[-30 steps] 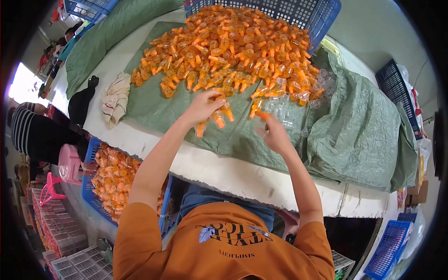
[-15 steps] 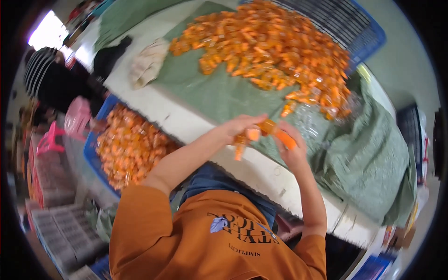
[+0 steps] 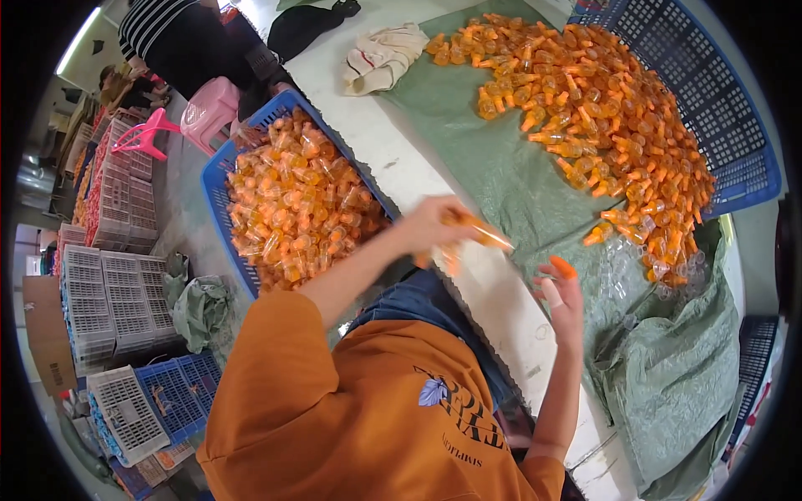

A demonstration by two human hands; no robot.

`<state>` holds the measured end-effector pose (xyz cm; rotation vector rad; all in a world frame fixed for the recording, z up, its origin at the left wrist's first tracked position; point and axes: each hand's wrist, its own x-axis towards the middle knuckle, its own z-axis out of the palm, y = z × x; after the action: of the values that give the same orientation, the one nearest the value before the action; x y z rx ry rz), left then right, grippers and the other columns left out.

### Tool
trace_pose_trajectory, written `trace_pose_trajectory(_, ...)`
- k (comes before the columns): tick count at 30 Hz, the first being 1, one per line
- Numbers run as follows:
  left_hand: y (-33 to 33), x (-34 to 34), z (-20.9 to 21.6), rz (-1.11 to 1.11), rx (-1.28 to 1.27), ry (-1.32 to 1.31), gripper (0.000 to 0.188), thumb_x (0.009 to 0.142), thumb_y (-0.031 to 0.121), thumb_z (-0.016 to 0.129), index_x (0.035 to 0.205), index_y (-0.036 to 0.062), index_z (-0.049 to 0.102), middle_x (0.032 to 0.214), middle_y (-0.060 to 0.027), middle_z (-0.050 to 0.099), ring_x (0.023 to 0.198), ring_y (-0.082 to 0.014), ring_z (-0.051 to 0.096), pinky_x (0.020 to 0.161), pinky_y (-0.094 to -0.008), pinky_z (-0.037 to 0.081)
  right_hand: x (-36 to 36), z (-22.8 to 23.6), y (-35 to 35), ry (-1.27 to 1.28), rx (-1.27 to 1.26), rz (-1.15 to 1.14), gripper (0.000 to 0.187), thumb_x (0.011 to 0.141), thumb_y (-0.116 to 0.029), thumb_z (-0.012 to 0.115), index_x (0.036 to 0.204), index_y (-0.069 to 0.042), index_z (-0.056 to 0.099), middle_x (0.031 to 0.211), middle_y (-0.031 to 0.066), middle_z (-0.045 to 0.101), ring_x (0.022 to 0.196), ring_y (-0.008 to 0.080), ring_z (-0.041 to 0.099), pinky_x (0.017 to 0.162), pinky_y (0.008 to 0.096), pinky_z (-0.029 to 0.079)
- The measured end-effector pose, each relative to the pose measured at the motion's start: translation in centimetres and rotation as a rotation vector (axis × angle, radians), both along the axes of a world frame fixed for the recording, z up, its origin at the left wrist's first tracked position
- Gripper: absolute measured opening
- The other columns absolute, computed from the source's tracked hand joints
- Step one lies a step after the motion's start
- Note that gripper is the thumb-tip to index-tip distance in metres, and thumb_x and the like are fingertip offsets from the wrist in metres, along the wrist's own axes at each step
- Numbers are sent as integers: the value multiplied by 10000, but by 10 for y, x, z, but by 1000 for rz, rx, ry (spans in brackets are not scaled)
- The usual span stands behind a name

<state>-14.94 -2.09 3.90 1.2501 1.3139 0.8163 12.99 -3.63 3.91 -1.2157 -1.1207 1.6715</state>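
Observation:
My left hand is closed around a few small orange bottles, blurred by motion, held over the table's near edge between the table and the blue crate full of wrapped orange bottles at my left. My right hand hovers above the green sack cloth, pinching a small orange cap at its fingertips. A large heap of loose orange bottles lies farther back on the cloth.
A blue mesh crate stands behind the heap. A folded cloth lies on the white table. A pink stool, another person in a striped top, and stacked white and blue crates fill the floor at left.
Both hands pulled back from the heap toward me. My left hand carried bottles leftward toward the blue crate, and my view swung left and down.

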Motion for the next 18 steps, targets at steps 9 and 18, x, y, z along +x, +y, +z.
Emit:
trace_pose_trajectory(9,-49,-156,-15,331,341,1258,375,750,353,637,937,34,577,845,-146,623,785,-321,588,706,-403,458,113,-18,-41,-1484,646,-321,423,736,-147,658,1136,-93,533,1053,114,526,823,254,547,753,317,438)
trace_pose_trajectory(18,109,118,31,-204,411,692,325,769,391,619,772,66,608,702,-102,602,645,-244,575,577,-330,434,120,-24,-34,-1200,397,-363,408,696,-181,690,1066,-82,551,998,129,533,852,287,543,719,347,448)
